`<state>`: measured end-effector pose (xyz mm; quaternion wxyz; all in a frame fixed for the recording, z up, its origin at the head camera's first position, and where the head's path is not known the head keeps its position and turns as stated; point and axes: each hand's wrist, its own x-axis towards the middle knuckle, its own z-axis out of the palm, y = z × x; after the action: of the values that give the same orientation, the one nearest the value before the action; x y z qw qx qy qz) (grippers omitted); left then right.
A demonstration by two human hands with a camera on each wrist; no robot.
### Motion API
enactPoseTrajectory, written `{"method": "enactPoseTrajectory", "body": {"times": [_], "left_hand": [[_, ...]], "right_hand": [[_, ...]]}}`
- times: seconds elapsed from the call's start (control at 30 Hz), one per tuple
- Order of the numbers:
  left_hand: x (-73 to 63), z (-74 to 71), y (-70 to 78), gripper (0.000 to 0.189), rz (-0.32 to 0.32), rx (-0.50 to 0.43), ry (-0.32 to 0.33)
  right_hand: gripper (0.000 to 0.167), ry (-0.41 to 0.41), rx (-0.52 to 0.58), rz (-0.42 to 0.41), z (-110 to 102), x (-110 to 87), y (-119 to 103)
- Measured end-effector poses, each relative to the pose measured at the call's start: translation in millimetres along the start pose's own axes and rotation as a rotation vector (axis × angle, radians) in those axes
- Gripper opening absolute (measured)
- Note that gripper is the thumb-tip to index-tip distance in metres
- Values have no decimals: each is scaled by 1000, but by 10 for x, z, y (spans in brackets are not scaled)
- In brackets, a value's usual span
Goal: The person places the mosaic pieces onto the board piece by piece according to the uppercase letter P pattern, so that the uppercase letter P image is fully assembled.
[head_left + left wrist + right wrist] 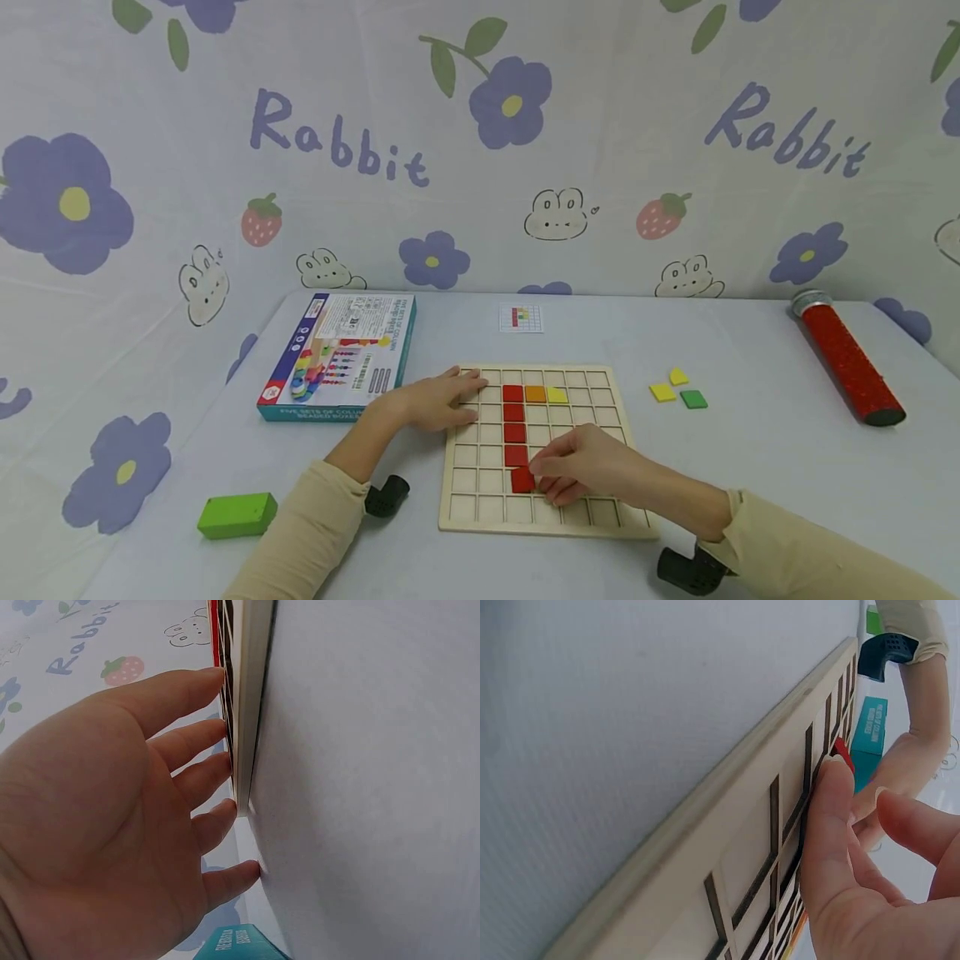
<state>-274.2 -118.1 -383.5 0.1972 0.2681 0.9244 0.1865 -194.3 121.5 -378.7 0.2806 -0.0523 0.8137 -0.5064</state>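
Seeing a green block (237, 515) beside the left sleeve (322, 517). Touching the lowest red tile (522, 480) with a fingertip of the right hand (592, 465), parting its fingers rather than pinching; seeing that tile sitting askew on the gridded wooden board (485, 507). Beyond, seeing four red tiles (514, 433) in a column. Resting the left hand (429, 402), spread, on the board's left edge. Farther off, seeing loose yellow and green tiles (662, 392), a box (381, 354), a red tube (847, 358) and a small card (531, 319).

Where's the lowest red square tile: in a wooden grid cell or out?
Not fully in: the lowest red tile lies askew across a line of the wooden grid board, tilted in the right wrist view.
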Motion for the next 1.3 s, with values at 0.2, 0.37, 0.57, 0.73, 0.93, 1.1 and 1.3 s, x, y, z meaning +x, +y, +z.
{"method": "enactPoseTrajectory", "body": {"times": [0.2, 0.37, 0.57, 0.73, 0.93, 1.1, 1.3], "left_hand": [[-14, -9, 9, 57, 8, 0, -4], [-8, -11, 10, 57, 18, -5, -10], [-6, -23, 12, 57, 18, -1, -9], [-4, -18, 8, 58, 17, -6, -12], [3, -10, -6, 57, 24, -11, -14], [4, 0, -19, 57, 32, -4, -5], [1, 11, -33, 57, 36, -7, 0]], "right_hand": [[24, -48, 76, -19, -14, -13, 18], [26, -56, 107, -33, -8, -26, 25], [26, -57, 133, -27, -7, -28, 26], [31, -108, 178, -36, -35, -3, 47], [37, -216, 312, -59, -151, -1, 143], [43, -224, 387, -42, -337, -11, 254], [51, -176, 448, -75, -650, -29, 367]]}}
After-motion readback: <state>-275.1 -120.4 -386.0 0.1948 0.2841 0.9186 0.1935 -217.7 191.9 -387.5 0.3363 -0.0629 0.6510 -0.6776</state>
